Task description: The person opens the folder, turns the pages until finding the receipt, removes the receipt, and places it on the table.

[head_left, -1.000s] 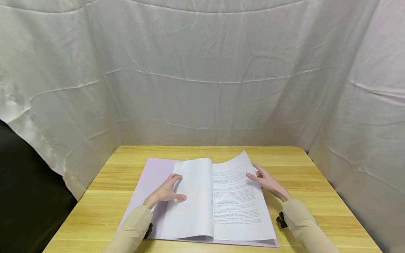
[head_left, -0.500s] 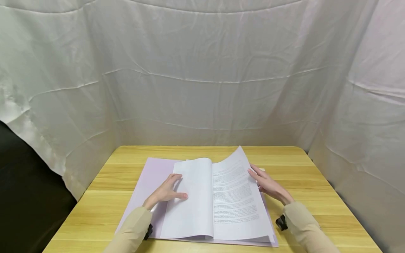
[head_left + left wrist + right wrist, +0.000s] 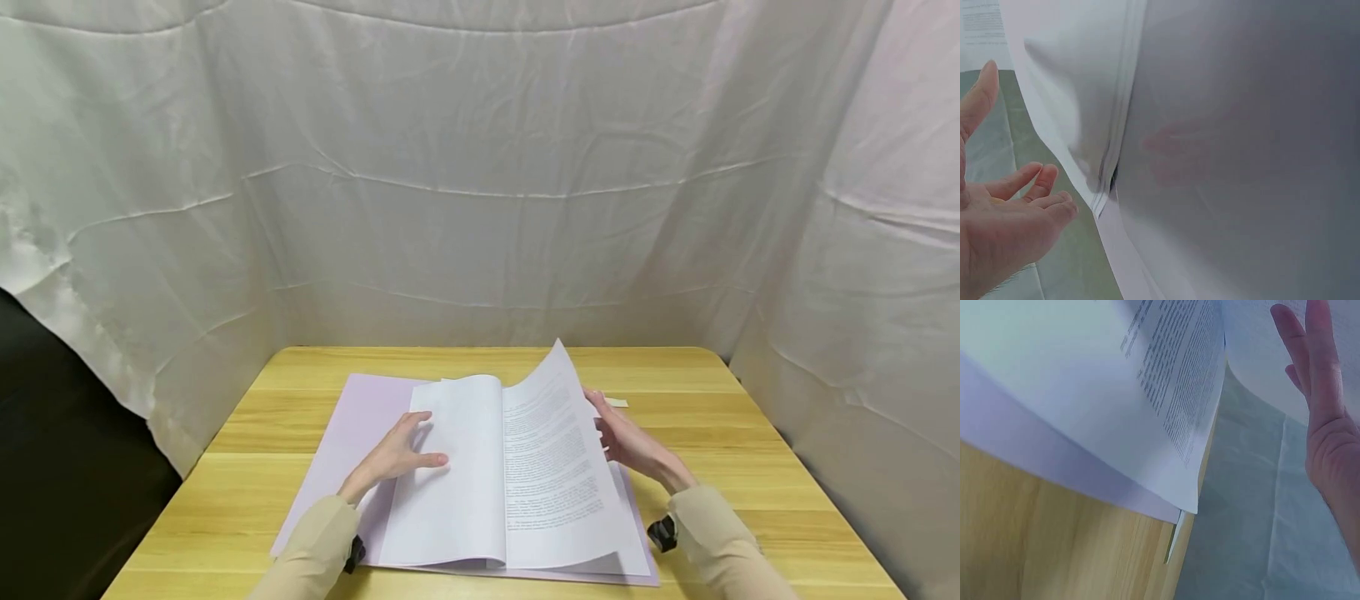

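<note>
Ok, R fingers point(image 3: 1324, 372) behind lifted pg point(image 3: 551, 454), L fingers point(image 3: 416, 418) spread

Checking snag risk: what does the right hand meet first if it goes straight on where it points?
Likely the underside of the lifted, curved white paper sheet with printed text; the right hand is at its edge, contact unclear.

Wood-grained table point(image 3: 712, 412) before creased pale drapes point(image 3: 480, 242), a black shape point(image 3: 60, 467) at far left

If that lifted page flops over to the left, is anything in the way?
Yes, maybe: the left hand is over part of the blank page, where the lifted page might land. Nothing else visible blocks it.
</note>
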The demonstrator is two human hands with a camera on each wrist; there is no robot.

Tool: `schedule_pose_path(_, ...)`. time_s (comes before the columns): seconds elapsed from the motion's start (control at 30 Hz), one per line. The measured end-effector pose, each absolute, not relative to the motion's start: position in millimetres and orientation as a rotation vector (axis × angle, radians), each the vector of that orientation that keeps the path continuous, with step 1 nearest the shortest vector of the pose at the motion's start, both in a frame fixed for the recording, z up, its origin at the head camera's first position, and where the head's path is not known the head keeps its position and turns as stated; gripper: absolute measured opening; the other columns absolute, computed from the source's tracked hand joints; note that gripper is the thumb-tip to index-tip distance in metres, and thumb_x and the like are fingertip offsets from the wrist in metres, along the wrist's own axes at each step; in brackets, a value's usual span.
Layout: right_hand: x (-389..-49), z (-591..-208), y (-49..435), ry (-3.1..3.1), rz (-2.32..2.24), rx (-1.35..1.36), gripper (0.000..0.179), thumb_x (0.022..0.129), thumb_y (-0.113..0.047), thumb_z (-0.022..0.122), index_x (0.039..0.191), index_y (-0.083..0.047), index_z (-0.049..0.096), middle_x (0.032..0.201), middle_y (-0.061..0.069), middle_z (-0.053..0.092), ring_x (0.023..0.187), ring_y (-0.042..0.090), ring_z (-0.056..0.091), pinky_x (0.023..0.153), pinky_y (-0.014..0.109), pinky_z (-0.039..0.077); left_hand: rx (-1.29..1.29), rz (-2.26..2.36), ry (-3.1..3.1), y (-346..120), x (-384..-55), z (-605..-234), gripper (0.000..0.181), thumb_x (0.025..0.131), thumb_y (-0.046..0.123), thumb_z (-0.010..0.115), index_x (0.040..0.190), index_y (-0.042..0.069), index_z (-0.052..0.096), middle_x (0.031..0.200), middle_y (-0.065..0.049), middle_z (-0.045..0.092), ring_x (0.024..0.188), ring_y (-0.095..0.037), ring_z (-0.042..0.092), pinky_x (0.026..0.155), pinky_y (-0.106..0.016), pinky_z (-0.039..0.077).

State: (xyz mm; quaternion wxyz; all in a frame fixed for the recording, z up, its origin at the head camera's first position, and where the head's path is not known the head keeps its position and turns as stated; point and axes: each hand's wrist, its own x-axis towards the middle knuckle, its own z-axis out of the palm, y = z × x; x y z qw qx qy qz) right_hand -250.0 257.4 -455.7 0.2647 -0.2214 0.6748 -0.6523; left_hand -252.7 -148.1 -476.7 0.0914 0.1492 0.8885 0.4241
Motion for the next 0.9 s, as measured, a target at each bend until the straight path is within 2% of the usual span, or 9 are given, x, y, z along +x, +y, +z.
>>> schedule_pose_path(0.33,-247.3,-452.9,246.5,1.764,-1.789,-0.611,0.067,0.107,-0.052,0.004,0.160,-0.018,-0.016,0.133,0.022,0.063,0.095,0.019,0.076,0.072,0.029,0.063,0.401,1.348,2.608,-137.0,-248.0,-470.8,0.085,0.082,0.033,0.084,0.150,0.001,0.042,0.156,-0.025,0.040,0.147,-0.048,0.033,0.118,-0.066,0.031)
schedule_pose_path(0.63,-246.9,-452.8,236.4,1.854,-1.735,-0.610,0.069,0.105,-0.056,0.004,0.161,-0.019,-0.014,0.143,0.044,0.041,0.099,0.021,0.075,0.075,0.031,0.063,0.497,1.508,2.477,-122.6,-249.7,-466.0,0.080,0.086,0.025,0.080,0.149,-0.006,0.040,0.154,-0.026,0.044,0.149,-0.048,0.030,0.123,-0.062,0.026)
schedule_pose_path(0.9,-245.1,-451.0,229.5,1.883,-1.715,-0.590,0.069,0.105,-0.058,0.005,0.162,-0.023,-0.012,0.151,0.043,0.033,0.093,0.019,0.076,0.074,0.029,0.063,0.529,1.613,2.342,-111.4,-251.5,-462.8,0.078,0.091,0.022,0.076,0.151,-0.008,0.036,0.156,-0.028,0.040,0.149,-0.047,0.030,0.124,-0.059,0.025)
